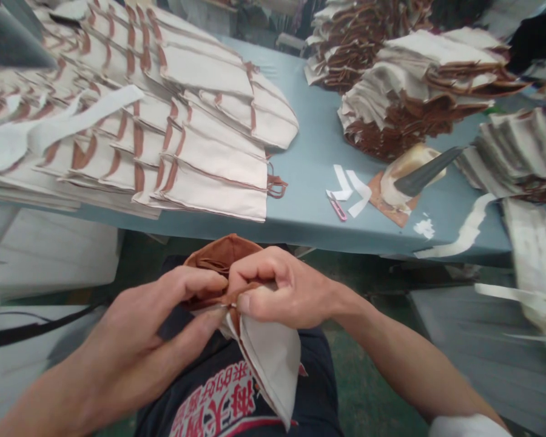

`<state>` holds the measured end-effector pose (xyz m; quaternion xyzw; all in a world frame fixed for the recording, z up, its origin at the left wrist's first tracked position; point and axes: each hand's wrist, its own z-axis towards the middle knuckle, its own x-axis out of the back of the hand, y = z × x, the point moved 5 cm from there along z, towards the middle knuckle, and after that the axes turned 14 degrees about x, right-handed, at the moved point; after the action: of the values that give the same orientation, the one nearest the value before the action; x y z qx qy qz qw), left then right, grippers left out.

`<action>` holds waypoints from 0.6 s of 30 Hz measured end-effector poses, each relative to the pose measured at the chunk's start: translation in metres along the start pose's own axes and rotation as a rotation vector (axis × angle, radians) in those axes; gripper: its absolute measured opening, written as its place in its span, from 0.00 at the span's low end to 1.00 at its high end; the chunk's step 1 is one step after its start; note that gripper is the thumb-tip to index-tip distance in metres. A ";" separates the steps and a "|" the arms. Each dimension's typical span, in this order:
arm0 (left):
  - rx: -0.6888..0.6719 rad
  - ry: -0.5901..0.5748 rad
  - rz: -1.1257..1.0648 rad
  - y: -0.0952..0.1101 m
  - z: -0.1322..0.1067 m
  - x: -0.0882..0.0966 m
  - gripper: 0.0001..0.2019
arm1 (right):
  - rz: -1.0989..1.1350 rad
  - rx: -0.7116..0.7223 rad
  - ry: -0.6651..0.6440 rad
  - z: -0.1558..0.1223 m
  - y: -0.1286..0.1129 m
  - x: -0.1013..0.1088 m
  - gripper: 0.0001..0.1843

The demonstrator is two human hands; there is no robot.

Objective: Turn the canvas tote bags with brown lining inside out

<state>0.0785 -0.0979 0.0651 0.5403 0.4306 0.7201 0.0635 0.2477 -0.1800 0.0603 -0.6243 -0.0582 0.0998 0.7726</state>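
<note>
A brown and off-white fabric piece (273, 352), sewn along its seams, is held above my lap. Its brown part bunches up behind my fingers, and a pale pointed flap hangs down below them. My left hand (164, 321) pinches the fabric's edge between thumb and fingers. Close beside it, my right hand (277, 288) grips the same edge, thumb against curled forefinger. The two hands nearly touch at the seam. What lies inside the folds is hidden.
Rows of overlapping off-white sewn pieces (218, 176) cover the left of the blue-grey table (295, 206). Brown-and-white stacks (391, 109) stand at the back right. Pink thread snips (337, 206), white strips (358, 193) and a glue container with a dark handle (395, 182) lie nearer.
</note>
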 end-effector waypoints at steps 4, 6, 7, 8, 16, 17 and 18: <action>-0.082 -0.178 -0.092 0.007 0.009 0.001 0.13 | -0.243 0.115 0.001 -0.003 -0.011 0.004 0.03; -0.093 -0.212 -0.110 0.010 0.013 -0.001 0.14 | -0.325 0.114 -0.006 -0.004 -0.012 0.006 0.03; -0.095 -0.208 -0.106 0.010 0.014 -0.003 0.14 | -0.352 0.112 -0.008 -0.005 -0.011 0.006 0.03; -0.105 -0.194 -0.082 0.010 0.014 -0.006 0.14 | -0.369 0.115 -0.010 -0.005 -0.009 0.007 0.03; -0.339 -0.034 0.076 0.000 0.011 -0.020 0.17 | -0.372 0.184 0.025 -0.011 0.011 0.005 0.04; -0.326 -0.060 0.060 -0.001 0.012 -0.019 0.16 | -0.388 0.194 0.027 -0.011 0.012 0.005 0.04; -0.301 -0.080 0.052 -0.001 0.013 -0.017 0.14 | -0.419 0.213 0.030 -0.012 0.011 0.006 0.05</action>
<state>0.0955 -0.0997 0.0523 0.5641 0.3010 0.7556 0.1423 0.2549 -0.1877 0.0471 -0.5151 -0.1641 -0.0664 0.8387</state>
